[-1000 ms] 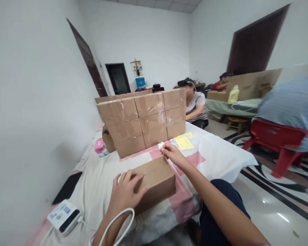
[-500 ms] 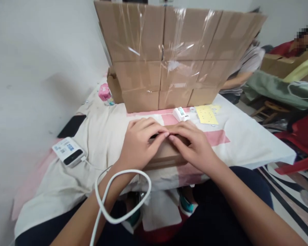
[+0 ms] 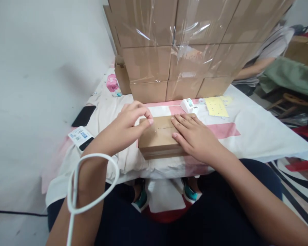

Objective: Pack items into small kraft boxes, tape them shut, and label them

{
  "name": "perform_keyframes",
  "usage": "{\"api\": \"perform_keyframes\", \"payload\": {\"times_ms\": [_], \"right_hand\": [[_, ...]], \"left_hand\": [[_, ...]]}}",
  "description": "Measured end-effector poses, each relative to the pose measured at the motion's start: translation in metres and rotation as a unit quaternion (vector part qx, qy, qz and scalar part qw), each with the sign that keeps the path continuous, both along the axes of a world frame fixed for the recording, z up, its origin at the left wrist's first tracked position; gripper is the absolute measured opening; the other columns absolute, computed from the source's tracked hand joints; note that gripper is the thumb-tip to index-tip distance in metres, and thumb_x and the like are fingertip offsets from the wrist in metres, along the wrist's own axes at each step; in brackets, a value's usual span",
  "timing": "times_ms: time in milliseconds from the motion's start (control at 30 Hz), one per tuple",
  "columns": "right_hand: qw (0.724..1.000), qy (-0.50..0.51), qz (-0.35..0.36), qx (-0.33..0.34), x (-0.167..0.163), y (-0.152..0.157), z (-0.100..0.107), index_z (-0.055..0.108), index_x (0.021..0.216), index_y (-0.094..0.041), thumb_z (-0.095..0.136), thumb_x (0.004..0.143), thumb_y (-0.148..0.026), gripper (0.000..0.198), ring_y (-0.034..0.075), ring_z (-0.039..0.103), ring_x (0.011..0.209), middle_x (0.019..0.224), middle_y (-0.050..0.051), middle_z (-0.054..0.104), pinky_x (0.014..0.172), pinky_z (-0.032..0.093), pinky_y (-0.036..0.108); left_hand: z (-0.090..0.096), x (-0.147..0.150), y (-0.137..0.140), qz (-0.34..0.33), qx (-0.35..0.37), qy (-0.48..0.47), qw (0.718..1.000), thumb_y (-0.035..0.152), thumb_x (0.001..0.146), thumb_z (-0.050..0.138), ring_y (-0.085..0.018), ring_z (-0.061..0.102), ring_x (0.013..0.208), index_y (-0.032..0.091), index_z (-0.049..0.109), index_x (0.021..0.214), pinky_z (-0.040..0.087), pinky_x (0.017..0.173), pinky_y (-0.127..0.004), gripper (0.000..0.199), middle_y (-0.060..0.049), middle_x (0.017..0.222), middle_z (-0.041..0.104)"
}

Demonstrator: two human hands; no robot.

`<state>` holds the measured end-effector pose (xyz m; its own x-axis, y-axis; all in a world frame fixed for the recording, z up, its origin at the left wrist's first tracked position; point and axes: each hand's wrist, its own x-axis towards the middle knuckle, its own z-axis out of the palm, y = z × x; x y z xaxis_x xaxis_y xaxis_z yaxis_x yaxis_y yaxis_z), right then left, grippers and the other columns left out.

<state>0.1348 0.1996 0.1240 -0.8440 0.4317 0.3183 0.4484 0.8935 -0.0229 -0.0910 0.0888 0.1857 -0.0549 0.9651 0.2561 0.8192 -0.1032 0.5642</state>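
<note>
A closed brown cardboard box lies on the cloth-covered table in front of me, with a slit-like line across its top. My right hand rests flat on the right part of the lid, fingers stretched out. Over the box's left end is my left hand, its fingers curled and the tips of thumb and forefinger brought together in a pinch. Whatever may be between those tips is too small to make out. A white cable loops over my left forearm.
Behind the box rises a stack of taped cartons. A white tape dispenser and a yellow sheet lie before it. At left are a black phone, a white labelled device and a pink packet. A person's arm shows at right.
My hands have parted from their meeting point over the middle of the lid. The left moved to the box's left end; the right flattened onto the lid. The view has shifted too.
</note>
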Motion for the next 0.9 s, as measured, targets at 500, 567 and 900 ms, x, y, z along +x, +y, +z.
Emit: {"api": "perform_keyframes", "payload": {"times_ms": [500,567,900], "right_hand": [[1.000,0.006,-0.007,0.020,-0.002,-0.004,-0.001,0.049,0.149,-0.009,0.032,0.107,-0.039,0.055,0.035,0.044,0.142,0.151,0.018,0.052,0.116,0.033,0.057],[1.000,0.011,-0.005,0.021,-0.002,-0.004,-0.002,0.049,0.150,-0.011,0.032,0.106,-0.039,0.054,0.035,0.044,0.142,0.151,0.017,0.052,0.115,0.033,0.057],[1.000,0.013,-0.002,0.017,-0.003,-0.005,-0.001,0.046,0.151,-0.012,0.032,0.106,-0.038,0.054,0.035,0.043,0.142,0.152,0.017,0.051,0.115,0.032,0.056]], "left_hand": [[-0.015,-0.004,0.014,0.024,-0.126,0.049,0.991,0.043,0.090,0.049,-0.031,0.036,0.135,0.022,0.065,0.079,0.026,0.114,-0.062,0.029,-0.006,0.128,0.058],[-0.014,-0.006,0.013,0.010,-0.113,0.033,0.993,0.045,0.091,0.049,-0.029,0.040,0.134,0.023,0.066,0.080,0.026,0.114,-0.060,0.030,-0.006,0.127,0.059],[-0.016,-0.002,0.016,0.000,-0.134,0.018,0.991,0.043,0.088,0.056,-0.027,0.048,0.126,0.021,0.064,0.076,0.031,0.113,-0.056,0.026,-0.005,0.127,0.058]]}}
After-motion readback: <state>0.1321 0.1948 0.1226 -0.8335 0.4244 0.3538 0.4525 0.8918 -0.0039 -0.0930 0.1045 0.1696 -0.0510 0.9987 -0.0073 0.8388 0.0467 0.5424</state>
